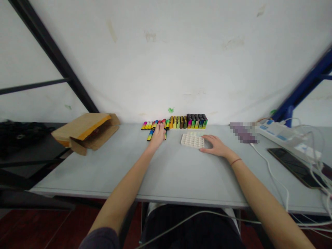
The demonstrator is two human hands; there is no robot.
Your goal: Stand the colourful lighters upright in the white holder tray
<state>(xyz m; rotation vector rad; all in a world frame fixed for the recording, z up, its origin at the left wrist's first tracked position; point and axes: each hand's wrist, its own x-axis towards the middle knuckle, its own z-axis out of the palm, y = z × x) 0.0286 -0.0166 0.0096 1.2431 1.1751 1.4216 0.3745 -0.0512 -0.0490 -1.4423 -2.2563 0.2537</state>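
Observation:
My left hand (158,135) reaches to the far edge of the grey table (166,173). Its fingers rest on a loose pile of colourful lighters (151,125) lying flat by the wall; whether they grip one is hidden. A row of upright lighters (188,121) stands just right of that pile. My right hand (214,145) lies flat with fingers apart against the right edge of a white tray with several round holes (192,140), holding nothing.
An open cardboard box (85,131) lies at the table's back left. At the right are a white power strip (280,133), a dark phone (295,166) and white cables (275,180). A black frame stands left, a blue one right.

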